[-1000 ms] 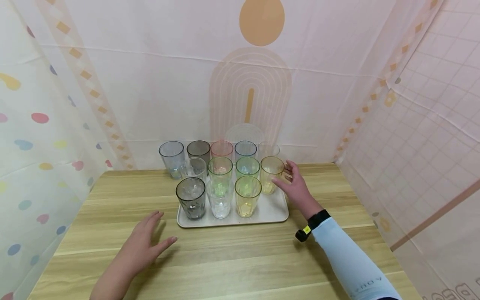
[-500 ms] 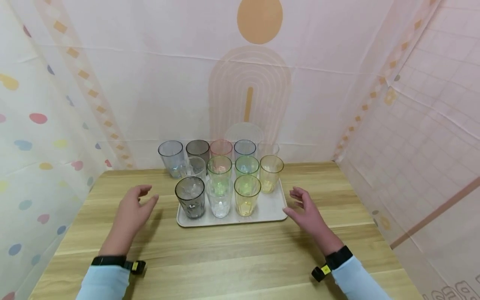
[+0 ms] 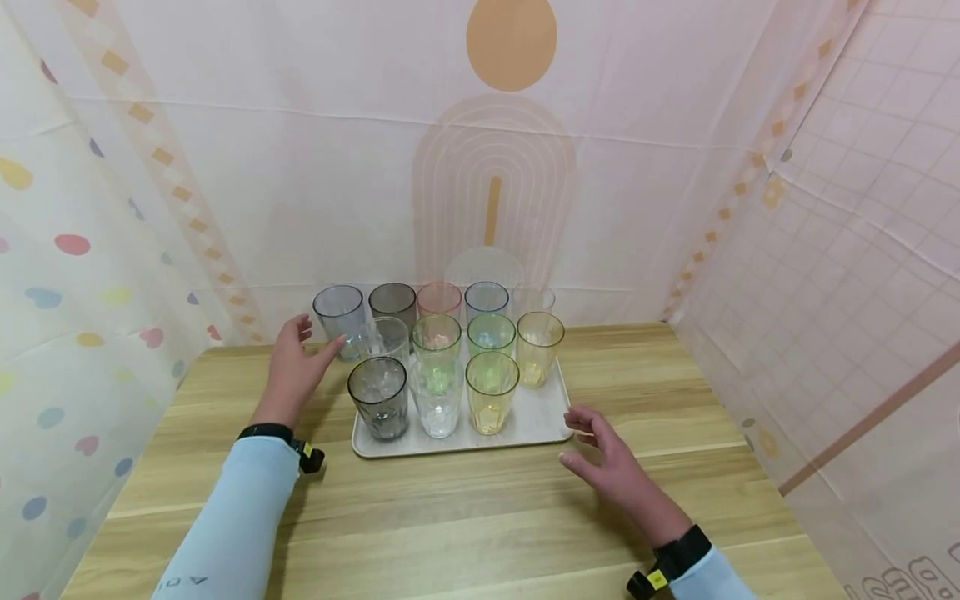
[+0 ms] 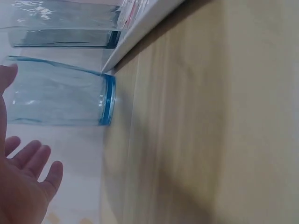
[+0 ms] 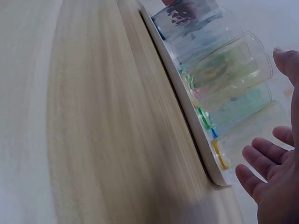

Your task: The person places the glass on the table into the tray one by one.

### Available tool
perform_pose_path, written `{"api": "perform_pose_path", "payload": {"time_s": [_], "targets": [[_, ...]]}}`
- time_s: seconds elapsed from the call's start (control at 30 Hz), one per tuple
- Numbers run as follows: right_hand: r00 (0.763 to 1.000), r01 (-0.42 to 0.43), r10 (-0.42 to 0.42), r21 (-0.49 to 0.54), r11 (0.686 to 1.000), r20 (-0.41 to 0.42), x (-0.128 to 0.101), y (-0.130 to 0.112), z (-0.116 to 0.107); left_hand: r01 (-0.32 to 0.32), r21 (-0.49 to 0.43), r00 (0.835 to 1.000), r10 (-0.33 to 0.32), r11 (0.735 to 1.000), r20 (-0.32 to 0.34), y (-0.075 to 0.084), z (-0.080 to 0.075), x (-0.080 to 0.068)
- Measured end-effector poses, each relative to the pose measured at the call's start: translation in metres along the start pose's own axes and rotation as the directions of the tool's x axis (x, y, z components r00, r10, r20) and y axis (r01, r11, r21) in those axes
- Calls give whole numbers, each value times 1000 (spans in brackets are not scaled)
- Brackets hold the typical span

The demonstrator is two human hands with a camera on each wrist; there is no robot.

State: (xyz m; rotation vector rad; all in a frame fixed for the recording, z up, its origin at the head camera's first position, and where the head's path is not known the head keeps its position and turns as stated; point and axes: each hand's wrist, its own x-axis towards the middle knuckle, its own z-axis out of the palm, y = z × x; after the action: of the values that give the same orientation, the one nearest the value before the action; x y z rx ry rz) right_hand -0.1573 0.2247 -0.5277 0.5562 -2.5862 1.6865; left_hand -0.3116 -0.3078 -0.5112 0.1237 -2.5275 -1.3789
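Note:
A light blue glass tumbler (image 3: 337,310) stands on the table just off the back left of a pale tray (image 3: 536,423). My left hand (image 3: 292,371) is beside it, thumb and fingers spread around its near left side. In the left wrist view a gap shows between this hand (image 4: 23,189) and the blue tumbler (image 4: 60,95). By the tray's front right corner hovers my right hand (image 3: 618,471), fingers loosely bent and holding nothing. The yellow tumbler (image 3: 492,396) and the amber tumbler (image 3: 538,350) are the glasses nearest to it.
Several more tumblers crowd the tray in rows, including a grey one (image 3: 381,408) at front left, a clear one (image 3: 438,412) and a green one (image 3: 491,333). Behind them a patterned cloth (image 3: 337,192) hangs at the wooden table's (image 3: 450,517) back edge.
My left hand has reached forward to the blue tumbler at the back left. My right hand has drawn back from beside the amber tumbler to the tray's front right corner.

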Motion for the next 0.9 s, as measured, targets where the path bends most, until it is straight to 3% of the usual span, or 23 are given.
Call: {"api": "perform_pose_path", "payload": {"time_s": [0.17,0.4,0.6,0.77,0.9], "targets": [[999,32,-32,3,999,9,-2,0,3,-18,-70,1000,17,997,-17,4,13,13],[999,43,-43,2,999,22,-3,-1,3,-18,-103,998,11,995,-66,6,18,17],[999,38,-38,3,999,17,-3,-6,2,-8,-118,1000,5,993,-22,8,19,25],[999,42,-42,16,999,19,-4,-5,2,15,-161,999,-22,987,-40,9,17,22],[999,43,-43,16,999,17,-6,-5,0,9,-168,997,-21,986,-72,7,8,8]]}}
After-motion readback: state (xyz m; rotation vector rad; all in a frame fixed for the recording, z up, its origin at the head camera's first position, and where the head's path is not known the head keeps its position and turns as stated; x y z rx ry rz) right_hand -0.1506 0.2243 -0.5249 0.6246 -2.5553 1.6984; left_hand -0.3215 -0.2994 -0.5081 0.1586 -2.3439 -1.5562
